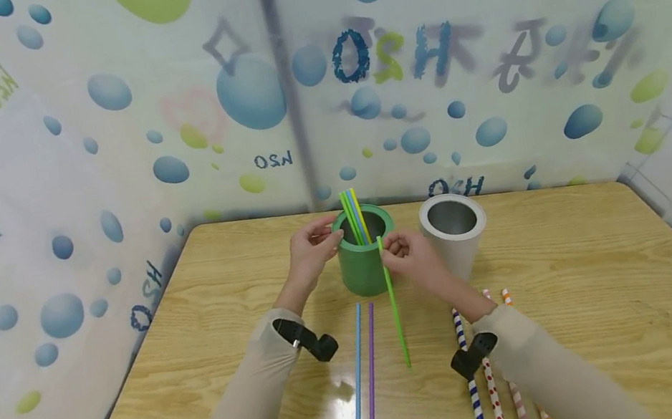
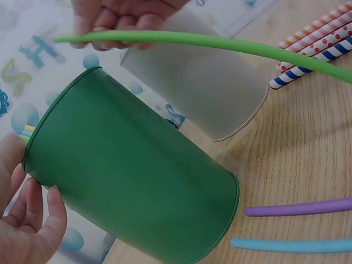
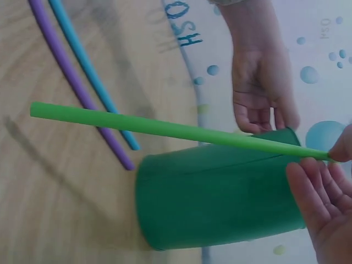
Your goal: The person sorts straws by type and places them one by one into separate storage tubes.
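A green cup [image 1: 363, 270] stands upright on the table, with several green, yellow and blue straws [image 1: 355, 217] leaning inside it. My left hand [image 1: 311, 251] holds this cup by its rim on the left side, fingers at the outer wall [image 2: 41, 214]. Between thumb and fingertips, my right hand [image 1: 411, 256] pinches a bright green straw [image 1: 396, 316] near its top end. That straw hangs down in front of the cup, clear of the tabletop in the right wrist view [image 3: 165, 129]. A blue straw [image 1: 358, 373] and a purple straw [image 1: 372, 371] lie side by side nearer me.
To the right of the green cup stands a white cup [image 1: 455, 242], close behind my right hand. Several patterned paper straws, one of them blue-striped [image 1: 475, 402], lie partly under my right forearm. A printed curtain [image 1: 324, 131] hangs along the far edge of the wooden table [image 1: 612, 269].
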Motion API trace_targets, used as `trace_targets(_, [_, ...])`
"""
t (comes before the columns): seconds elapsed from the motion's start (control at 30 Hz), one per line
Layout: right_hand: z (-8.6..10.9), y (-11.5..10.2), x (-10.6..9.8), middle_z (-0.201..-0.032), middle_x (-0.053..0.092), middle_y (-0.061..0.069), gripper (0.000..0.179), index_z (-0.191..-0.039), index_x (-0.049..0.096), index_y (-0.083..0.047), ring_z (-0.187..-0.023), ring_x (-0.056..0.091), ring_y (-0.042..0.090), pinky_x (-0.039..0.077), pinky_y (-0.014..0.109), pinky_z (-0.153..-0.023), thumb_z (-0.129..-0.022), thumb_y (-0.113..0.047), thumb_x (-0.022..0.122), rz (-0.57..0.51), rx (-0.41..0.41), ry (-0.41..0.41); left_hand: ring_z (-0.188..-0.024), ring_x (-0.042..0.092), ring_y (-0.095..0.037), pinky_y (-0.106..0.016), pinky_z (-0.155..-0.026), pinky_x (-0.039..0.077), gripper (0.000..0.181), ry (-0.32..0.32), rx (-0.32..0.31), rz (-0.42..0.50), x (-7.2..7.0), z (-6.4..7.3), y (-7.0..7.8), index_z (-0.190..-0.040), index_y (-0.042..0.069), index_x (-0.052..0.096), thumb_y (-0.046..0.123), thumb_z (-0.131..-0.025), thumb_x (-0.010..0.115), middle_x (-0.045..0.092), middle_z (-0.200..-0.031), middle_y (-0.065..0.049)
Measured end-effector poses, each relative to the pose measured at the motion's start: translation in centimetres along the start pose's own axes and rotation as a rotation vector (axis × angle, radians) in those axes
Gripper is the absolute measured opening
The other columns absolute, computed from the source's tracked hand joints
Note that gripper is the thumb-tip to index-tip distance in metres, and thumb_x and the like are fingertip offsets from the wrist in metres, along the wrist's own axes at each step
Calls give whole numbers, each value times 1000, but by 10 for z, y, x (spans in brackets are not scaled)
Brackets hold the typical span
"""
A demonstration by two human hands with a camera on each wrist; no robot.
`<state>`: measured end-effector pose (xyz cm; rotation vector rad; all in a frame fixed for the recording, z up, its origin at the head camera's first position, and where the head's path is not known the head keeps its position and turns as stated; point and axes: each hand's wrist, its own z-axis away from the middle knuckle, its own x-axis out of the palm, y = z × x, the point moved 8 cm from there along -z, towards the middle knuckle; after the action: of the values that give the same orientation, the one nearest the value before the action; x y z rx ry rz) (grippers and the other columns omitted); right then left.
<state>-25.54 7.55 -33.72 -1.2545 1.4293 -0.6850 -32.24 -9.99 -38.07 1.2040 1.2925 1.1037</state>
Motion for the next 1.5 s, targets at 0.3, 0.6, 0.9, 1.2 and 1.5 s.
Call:
trace_targets(0.3, [-30, -14, -24, -75, 57, 8, 10, -91, 57, 2, -61, 55, 18, 50, 26, -56, -83, -3, 54, 69, -50, 42, -79, 52, -13, -26, -64, 52, 34, -14, -15, 13, 1, -2, -2, -117, 4, 62, 8, -83, 67, 53, -93, -7])
trace_targets(0.6, [-46, -65, -39, -77, 55, 14, 11, -92, 54, 8, -66, 54, 33, 51, 29, -60, -85, 1, 49, 68, -83, 52, -77, 51, -11, -40, -74, 53, 34, -40, -21, -2, 4, 8, 15, -118, -2, 59, 4, -84, 64, 52, -91, -7])
trace_targets(0.9, [-74, -76, -48, -78, 55, 12, 12, -94, 53, 5, -64, 52, 23, 43, 23, -58, -86, -4, 49, 106, -154, 82, -76, 50, -10, -42, -76, 52, 34, -38, -11, 0, 4, 17, 28, -118, -4, 58, 3, -85, 63, 51, -90, -7])
trace_targets(1.2, [-98, -84, -55, -77, 58, 9, 10, -92, 54, -1, -63, 57, 18, 49, 26, -61, -86, -9, 53, 121, -203, 84, -77, 51, -11, -46, -77, 51, 34, -31, -24, 13, 2, 6, 10, -118, -1, 60, 5, -84, 65, 52, -91, -6])
trace_targets(1.5, [-107, -101, -66, -77, 58, 8, 11, -94, 55, -1, -62, 57, 15, 50, 24, -61, -86, -7, 52, 125, -218, 131, -79, 51, -13, -37, -72, 53, 33, -3, -10, 12, 0, 0, 0, -116, 4, 62, 8, -84, 67, 52, -92, -7])
